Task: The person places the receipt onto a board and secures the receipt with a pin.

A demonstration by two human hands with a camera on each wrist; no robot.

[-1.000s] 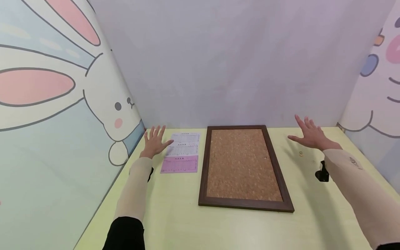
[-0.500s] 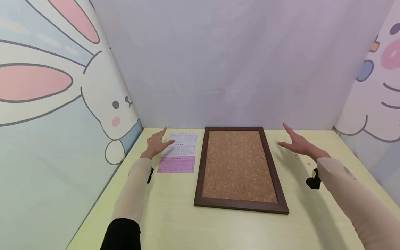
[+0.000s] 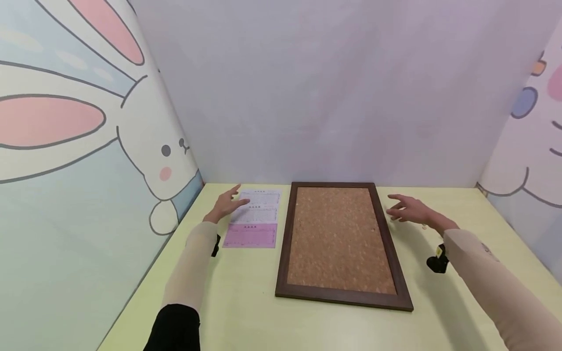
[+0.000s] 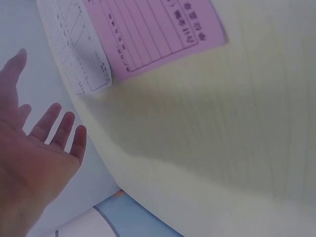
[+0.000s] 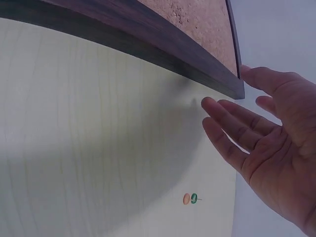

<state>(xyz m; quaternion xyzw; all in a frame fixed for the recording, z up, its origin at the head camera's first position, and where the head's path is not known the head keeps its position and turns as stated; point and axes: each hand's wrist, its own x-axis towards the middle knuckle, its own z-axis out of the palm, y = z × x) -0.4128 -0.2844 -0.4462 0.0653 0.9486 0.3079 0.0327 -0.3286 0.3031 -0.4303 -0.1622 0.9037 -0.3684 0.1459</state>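
Cartoon rabbit wall panel (image 3: pixel 88 146) stands left of the yellow table (image 3: pixel 246 302).

A staged tabletop booth rather than a lived-in room. A pale yellow-green wooden table (image 3: pixel 246 312) was enclosed on three sides: a plain grey-white back wall (image 3: pixel 325 97) and two side panels printed with cartoon rabbits (image 3: pixel 88 146). A dark-framed rectangular cork pinboard (image 3: pixel 340 239) lay near the table's far edge, with a pink-and-white printed form (image 3: pixel 254 219) towards the far left corner.

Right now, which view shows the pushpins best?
Right wrist: two pushpins, orange and green, lie plainly on the table below the open right hand. Head view shows only a speck by that hand. Left wrist shows none.
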